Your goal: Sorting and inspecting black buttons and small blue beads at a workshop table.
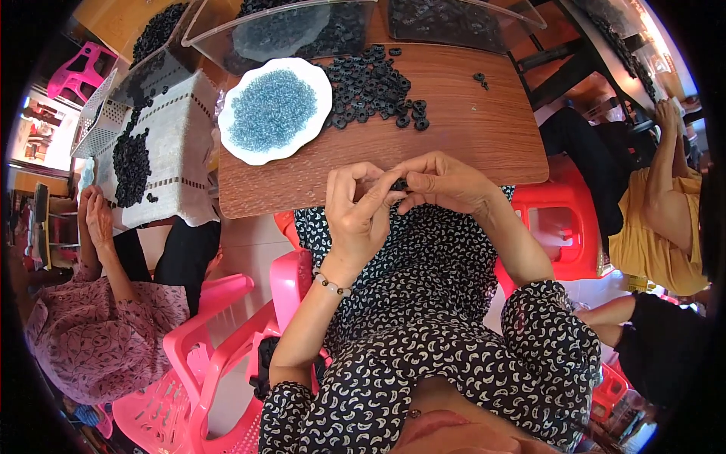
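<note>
Just past the near edge of the brown wooden table [454, 144], my two hands meet at the fingertips. Between them is a small black plastic part [400, 184], mostly covered by the fingers. My left hand [355, 200], with a bead bracelet on its wrist, pinches the part between thumb and forefinger. My right hand [446, 185] grips it from the other side, thumb and fingers closed. Beyond them lies a loose pile of similar black parts [370, 83]. Left of that pile stands a white scalloped plate [320, 113] heaped with tiny clear bluish pieces [272, 110].
Clear plastic bins [446, 34] of black parts line the table's far edge. Two small black parts [480, 78] lie apart at right. A cloth-covered table [174, 151] with black parts stands left, with a co-worker's hands [97, 216] there. Pink chair [219, 356] and red stool [556, 219] flank me.
</note>
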`<act>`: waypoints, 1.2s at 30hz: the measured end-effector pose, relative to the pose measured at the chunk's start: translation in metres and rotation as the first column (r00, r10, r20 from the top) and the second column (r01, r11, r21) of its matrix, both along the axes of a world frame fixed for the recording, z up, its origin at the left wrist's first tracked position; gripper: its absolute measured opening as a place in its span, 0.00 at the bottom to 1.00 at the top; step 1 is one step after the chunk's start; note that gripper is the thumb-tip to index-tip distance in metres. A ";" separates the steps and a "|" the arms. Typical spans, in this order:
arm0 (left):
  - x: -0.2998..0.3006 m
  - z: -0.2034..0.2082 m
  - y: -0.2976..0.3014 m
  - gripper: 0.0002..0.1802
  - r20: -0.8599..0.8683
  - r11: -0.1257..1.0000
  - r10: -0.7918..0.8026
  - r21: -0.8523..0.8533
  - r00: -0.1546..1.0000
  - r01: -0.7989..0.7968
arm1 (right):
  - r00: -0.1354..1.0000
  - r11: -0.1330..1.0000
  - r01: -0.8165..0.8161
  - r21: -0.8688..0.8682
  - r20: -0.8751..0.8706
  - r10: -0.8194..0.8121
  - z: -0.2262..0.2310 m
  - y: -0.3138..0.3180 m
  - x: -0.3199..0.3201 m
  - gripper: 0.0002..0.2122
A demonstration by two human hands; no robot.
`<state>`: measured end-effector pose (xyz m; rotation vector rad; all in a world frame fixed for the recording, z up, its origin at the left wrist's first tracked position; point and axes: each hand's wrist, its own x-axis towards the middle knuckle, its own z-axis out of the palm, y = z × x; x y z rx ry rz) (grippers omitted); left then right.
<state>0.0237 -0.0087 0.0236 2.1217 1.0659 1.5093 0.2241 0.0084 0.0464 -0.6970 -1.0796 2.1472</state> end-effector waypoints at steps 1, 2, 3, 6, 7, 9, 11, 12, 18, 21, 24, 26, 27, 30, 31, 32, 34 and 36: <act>0.000 0.000 0.000 0.22 -0.021 1.000 0.004 0.025 1.000 -0.004 | 1.000 1.000 0.000 -0.001 -0.001 0.000 -0.002 0.000 0.000 0.23; 0.000 0.000 0.000 0.22 -0.022 1.000 0.004 0.024 1.000 -0.004 | 1.000 1.000 0.016 0.014 -0.012 -0.016 -0.005 -0.001 0.000 0.23; 0.000 0.000 -0.001 0.21 -0.016 1.000 -0.003 0.022 1.000 0.003 | 0.999 0.999 0.033 0.029 -0.024 -0.032 -0.008 -0.002 0.000 0.22; -0.001 -0.004 0.000 0.21 -0.050 0.998 -0.007 0.057 0.999 0.010 | 0.999 0.997 0.050 0.063 0.005 -0.050 -0.016 -0.003 -0.002 0.21; -0.001 -0.005 0.000 0.21 -0.088 0.995 -0.001 0.095 0.996 0.009 | 0.999 0.997 0.051 0.063 0.006 -0.051 -0.017 -0.004 -0.002 0.21; 0.001 -0.003 0.000 0.20 -0.043 0.999 -0.006 0.042 0.999 0.007 | 0.996 0.996 0.085 0.023 -0.013 -0.085 -0.019 -0.005 -0.003 0.20; 0.001 0.000 -0.001 0.20 0.002 1.000 -0.004 -0.011 1.000 0.004 | 0.995 0.995 0.099 0.001 0.009 -0.099 -0.017 -0.006 -0.004 0.20; 0.000 0.002 -0.001 0.18 -0.002 0.999 0.000 -0.049 1.000 0.000 | 0.993 0.993 0.116 -0.019 0.034 -0.116 -0.015 -0.006 -0.004 0.21; -0.002 -0.003 0.004 0.18 0.010 0.999 0.026 -0.031 1.000 -0.026 | 0.941 0.974 0.193 0.116 0.260 -0.217 -0.001 -0.004 -0.002 0.23; -0.002 -0.004 0.005 0.18 0.015 0.999 0.042 -0.024 0.999 -0.042 | 0.888 0.961 0.180 0.210 0.384 -0.251 0.006 0.000 0.001 0.21; -0.001 -0.006 0.006 0.19 -0.005 0.999 0.046 -0.009 0.999 -0.046 | 0.823 0.943 0.145 0.298 0.493 -0.283 0.007 -0.002 -0.001 0.14; 0.001 -0.005 0.006 0.20 -0.032 0.999 0.052 0.014 0.998 -0.052 | 0.821 0.939 0.126 0.320 0.497 -0.279 0.007 -0.001 -0.001 0.13; 0.001 -0.005 0.006 0.20 -0.051 0.998 0.054 0.020 0.997 -0.053 | 0.821 0.936 0.103 0.338 0.502 -0.272 0.008 0.000 0.000 0.11; 0.000 -0.007 0.005 0.21 -0.039 0.998 0.059 -0.010 0.998 -0.059 | 0.756 0.877 0.092 0.472 0.540 -0.370 0.015 0.010 0.007 0.10; 0.000 -0.011 0.005 0.20 -0.012 0.998 0.063 -0.011 0.998 -0.063 | 0.679 0.814 0.036 0.580 0.583 -0.446 0.017 0.016 0.012 0.10; -0.001 -0.014 0.006 0.19 -0.009 0.998 0.058 -0.036 0.998 -0.058 | 0.675 0.741 0.055 0.669 0.522 -0.521 0.014 0.026 0.020 0.10; -0.003 -0.016 0.006 0.13 0.018 0.994 0.054 -0.100 0.998 -0.052 | 0.674 0.700 0.146 0.700 0.448 -0.588 0.035 0.049 0.035 0.16; -0.004 -0.022 0.006 0.10 0.035 0.989 0.071 -0.135 0.997 -0.066 | 0.457 0.499 0.015 0.867 0.438 -0.774 0.066 0.079 0.057 0.13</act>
